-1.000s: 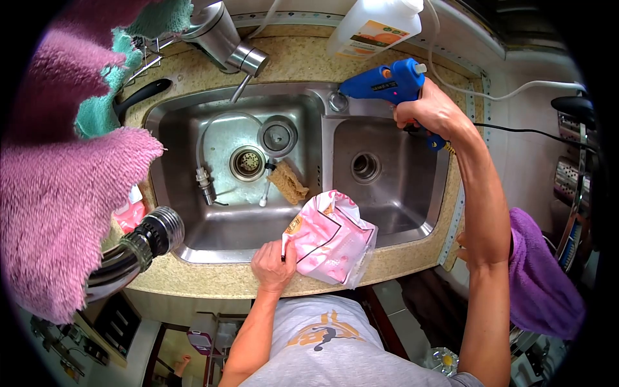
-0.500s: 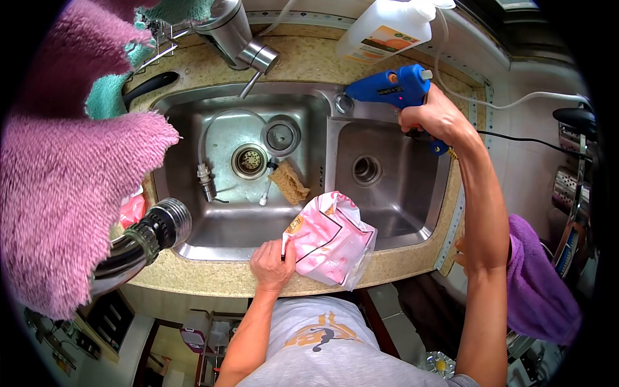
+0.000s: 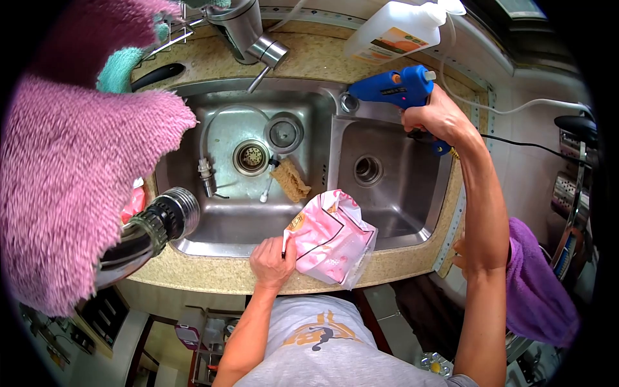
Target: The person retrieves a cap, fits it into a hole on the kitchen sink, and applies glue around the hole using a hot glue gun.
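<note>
Glue gun [image 3: 393,87], blue, sits in our right hand [image 3: 435,116], fist wrapped round the grip, nozzle aimed left over the back rim of the sink [image 3: 387,193], cord trailing off to the right. Left hand [image 3: 272,261] pinches the pink bag [image 3: 332,237] w/ fingers clenched on its edge, at the front counter. Gun & bag well apart, so we're prob. at the carry-over stage. Next move needs nozzle brought down to the bag, bag held steady.
</note>
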`<state>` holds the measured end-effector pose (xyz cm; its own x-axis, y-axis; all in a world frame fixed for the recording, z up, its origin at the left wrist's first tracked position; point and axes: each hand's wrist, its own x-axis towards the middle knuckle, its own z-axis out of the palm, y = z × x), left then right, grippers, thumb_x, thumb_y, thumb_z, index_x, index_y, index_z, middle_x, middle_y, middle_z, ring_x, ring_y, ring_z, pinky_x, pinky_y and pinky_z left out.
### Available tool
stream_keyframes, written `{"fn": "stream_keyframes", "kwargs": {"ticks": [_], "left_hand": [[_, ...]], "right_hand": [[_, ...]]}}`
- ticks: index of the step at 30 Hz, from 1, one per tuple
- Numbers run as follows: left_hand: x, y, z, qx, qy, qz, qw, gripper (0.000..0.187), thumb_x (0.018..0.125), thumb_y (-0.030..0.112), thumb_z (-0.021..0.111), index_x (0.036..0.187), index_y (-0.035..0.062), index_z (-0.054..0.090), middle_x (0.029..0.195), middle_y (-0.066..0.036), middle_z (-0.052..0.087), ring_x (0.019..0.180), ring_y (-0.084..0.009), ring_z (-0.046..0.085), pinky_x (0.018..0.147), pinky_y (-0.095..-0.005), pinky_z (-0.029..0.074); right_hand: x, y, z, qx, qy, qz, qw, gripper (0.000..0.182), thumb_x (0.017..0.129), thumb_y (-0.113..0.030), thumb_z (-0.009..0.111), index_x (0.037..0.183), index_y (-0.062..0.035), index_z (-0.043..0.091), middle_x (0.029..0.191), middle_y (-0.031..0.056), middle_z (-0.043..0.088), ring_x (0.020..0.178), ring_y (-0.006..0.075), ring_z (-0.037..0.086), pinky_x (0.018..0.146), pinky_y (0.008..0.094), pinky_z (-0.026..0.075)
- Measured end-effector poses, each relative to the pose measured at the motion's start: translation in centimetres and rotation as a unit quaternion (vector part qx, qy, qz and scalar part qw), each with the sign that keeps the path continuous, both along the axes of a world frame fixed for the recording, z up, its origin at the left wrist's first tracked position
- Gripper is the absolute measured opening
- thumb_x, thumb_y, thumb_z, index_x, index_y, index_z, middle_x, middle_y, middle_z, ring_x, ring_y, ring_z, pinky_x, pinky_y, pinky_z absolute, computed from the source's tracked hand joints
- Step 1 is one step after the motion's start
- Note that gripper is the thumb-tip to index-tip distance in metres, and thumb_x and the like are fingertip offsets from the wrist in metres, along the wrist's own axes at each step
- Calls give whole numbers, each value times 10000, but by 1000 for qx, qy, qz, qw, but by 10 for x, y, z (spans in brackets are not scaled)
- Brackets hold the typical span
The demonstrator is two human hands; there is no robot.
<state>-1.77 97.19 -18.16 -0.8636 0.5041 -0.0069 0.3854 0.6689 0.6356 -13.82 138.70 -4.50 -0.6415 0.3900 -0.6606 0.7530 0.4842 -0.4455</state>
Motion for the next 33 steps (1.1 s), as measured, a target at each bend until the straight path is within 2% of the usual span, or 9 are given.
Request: {"fn": "stream_keyframes", "kwargs": {"ticks": [13, 16, 22, 33], "left_hand": [[0, -1, -1, -5, 1, -4, 1000, 242, 855, 167, 754, 729, 91, 563, 651, -86, 561, 586, -298, 586, 538, -422, 436], [0, -1, 1, -9, -9, -3, 1000, 239, 856, 166, 753, 731, 90, 564, 651, -87, 559, 588, -298, 587, 540, -422, 437], [-1, -1, 2, -9, -9, -4, 1000, 233, 856, 169, 753, 736, 92, 569, 654, -84, 563, 594, -298, 589, 545, -424, 437], [0, -2, 0, -10, -6, 3, 1000, 210, 855, 176, 755, 756, 96, 588, 666, -82, 585, 610, -299, 602, 552, -428, 439]], "right_hand": [[-2, -3, 5, 9, 23, -3, 1000, 318, 618, -147, 711, 894, -40, 597, 692, 11, 531, 608, 126, 482, 569, 298, 378], [-6, -7, 12, 26, -8, -1, 1000, 328, 614, -167, 709, 897, -42, 599, 694, 16, 538, 610, 131, 485, 576, 304, 381], [-4, -6, 8, 41, -18, 0, 999, 361, 606, -193, 716, 914, -43, 604, 706, 24, 546, 630, 145, 503, 603, 316, 402], [-4, 5, -3, 16, -26, 24, 999, 407, 615, -129, 707, 996, -30, 606, 759, 24, 550, 652, 137, 494, 622, 297, 411]]}}
